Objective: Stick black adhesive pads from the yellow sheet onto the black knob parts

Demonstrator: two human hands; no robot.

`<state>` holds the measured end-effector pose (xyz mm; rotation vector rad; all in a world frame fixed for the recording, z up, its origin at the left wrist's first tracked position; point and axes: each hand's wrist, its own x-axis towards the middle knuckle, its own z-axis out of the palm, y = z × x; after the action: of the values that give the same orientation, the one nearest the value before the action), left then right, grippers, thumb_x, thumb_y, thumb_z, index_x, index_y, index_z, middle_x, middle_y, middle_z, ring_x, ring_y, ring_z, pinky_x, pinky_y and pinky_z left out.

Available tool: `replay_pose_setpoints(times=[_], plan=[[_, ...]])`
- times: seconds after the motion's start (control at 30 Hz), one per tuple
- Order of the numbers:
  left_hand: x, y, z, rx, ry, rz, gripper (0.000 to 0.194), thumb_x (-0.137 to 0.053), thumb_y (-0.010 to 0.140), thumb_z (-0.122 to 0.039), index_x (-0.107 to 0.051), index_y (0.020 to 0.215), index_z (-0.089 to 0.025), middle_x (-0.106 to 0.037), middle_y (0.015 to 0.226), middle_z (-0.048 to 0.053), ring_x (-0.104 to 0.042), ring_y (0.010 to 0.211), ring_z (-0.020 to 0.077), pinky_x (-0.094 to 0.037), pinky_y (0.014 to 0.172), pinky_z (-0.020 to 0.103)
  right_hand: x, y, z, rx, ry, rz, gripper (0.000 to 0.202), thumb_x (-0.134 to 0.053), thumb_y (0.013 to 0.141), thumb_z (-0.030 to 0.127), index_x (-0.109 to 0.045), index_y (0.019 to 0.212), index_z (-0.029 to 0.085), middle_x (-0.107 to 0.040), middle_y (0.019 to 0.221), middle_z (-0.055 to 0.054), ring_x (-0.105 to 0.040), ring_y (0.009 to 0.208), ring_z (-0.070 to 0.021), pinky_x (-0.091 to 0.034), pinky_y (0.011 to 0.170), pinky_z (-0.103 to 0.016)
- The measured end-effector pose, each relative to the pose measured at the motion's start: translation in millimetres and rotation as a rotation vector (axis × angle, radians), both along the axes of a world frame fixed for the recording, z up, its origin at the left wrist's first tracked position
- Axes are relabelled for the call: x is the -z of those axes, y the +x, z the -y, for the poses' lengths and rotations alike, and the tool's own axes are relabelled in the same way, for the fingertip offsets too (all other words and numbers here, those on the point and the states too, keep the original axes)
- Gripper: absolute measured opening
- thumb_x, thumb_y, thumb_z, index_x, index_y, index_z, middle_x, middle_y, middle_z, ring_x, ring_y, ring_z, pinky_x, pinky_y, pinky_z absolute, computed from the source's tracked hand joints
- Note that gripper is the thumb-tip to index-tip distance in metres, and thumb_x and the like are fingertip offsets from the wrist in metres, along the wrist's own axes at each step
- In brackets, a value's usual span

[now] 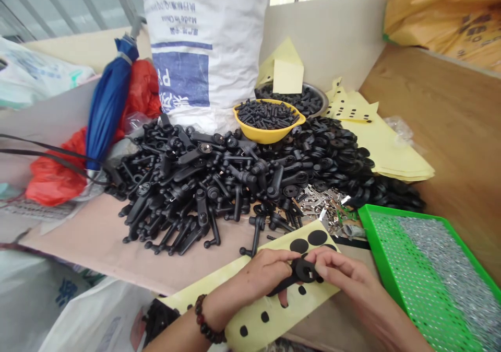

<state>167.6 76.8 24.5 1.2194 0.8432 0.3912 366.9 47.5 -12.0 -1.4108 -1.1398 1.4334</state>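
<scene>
My left hand (264, 273), with a beaded bracelet (205, 323) on its wrist, grips a black plastic crank handle (304, 270). The handle's round end faces up and shows a slot with a bit of metal in it. My right hand (346, 273) is closed in a pinch at the right edge of that round end; what lies between its fingertips is hidden. Beneath both hands is a yellow sheet (258, 310) of black round stickers, larger ones near its far edge and small ones with gaps closer to me.
A heap of black crank handles (195, 179) spreads ahead, beside black round caps (332, 153). Metal clips (321, 203) lie nearer. A yellow bowl (268, 132) holds black ribbed parts. At right stands a green tray (391, 268) of small metal pieces; a white sack (227, 38) stands behind.
</scene>
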Motion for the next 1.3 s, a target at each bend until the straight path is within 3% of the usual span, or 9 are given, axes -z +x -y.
replay_pose_setpoints(times=[0.67, 1.03, 1.3], plan=[[-5.0, 2.1, 0.2, 0.021, -0.142, -0.029, 0.033, -0.046, 0.076, -0.017, -0.068, 0.101, -0.017, -0.051, 0.077, 0.0, -0.045, 0.053, 0.007, -0.034, 0.049, 0.018, 0.2, 0.3, 3.9, 0.014, -0.109, -0.115, 0.032, -0.075, 0.066, 0.05, -0.066, 0.059, 0.02, -0.066, 0.084, -0.006, -0.056, 0.079, -0.0246, -0.043, 0.068, -0.032], [5.8, -0.9, 1.3, 0.018, -0.091, -0.034, 0.035, -0.047, 0.078, -0.017, -0.069, 0.104, -0.019, -0.056, 0.081, 0.001, -0.048, 0.052, 0.0077, -0.035, 0.05, 0.019, 6.8, 1.1, 5.2, -0.016, -0.143, -0.161, 0.032, -0.076, 0.067, 0.051, -0.067, 0.061, 0.021, -0.064, 0.087, -0.004, -0.051, 0.078, -0.0223, -0.037, 0.068, -0.03], [2.3, -3.8, 1.8, 0.053, -0.007, -0.035, 0.039, -0.044, 0.083, -0.019, -0.066, 0.115, -0.022, -0.06, 0.091, 0.001, -0.048, 0.054, 0.0071, -0.036, 0.053, 0.019, 7.4, 1.2, 6.7, -0.03, -0.114, -0.136, 0.032, -0.074, 0.07, 0.051, -0.064, 0.06, 0.022, -0.064, 0.092, -0.005, -0.052, 0.086, -0.0257, -0.038, 0.073, -0.032]])
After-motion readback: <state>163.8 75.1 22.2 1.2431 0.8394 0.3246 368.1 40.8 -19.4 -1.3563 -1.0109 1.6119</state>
